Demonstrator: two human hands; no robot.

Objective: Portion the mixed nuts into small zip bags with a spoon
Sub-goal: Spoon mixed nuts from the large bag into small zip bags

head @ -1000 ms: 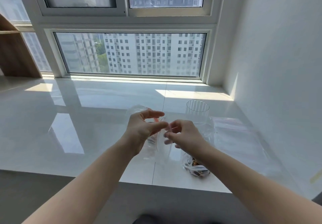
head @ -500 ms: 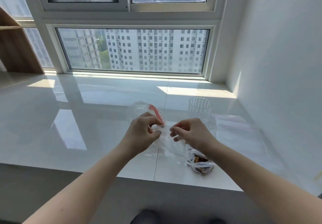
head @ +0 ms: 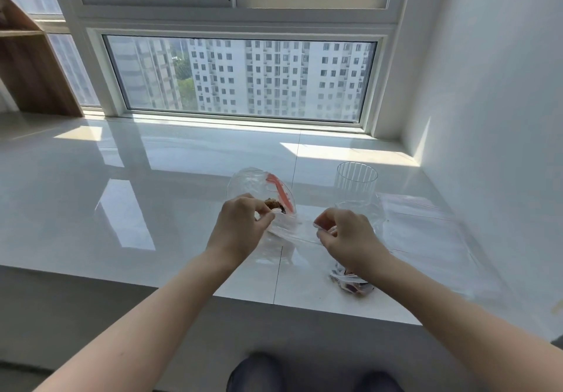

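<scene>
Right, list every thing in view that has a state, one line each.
left hand: pinching one end of the small zip bag
right hand: pinching its other end
small zip bag: empty, stretched between both hands
container of nuts: open, orange spoon inside
ribbed glass: upright, empty
filled bag: lying on the counter

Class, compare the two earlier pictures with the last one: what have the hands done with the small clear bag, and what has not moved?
The left hand and right hand, close together before, have drawn apart sideways, stretching the small zip bag's top edge between them; both still pinch it. The container with the red spoon, now more exposed, the ribbed clear cup, the filled bag and the flat bags stayed put.
</scene>
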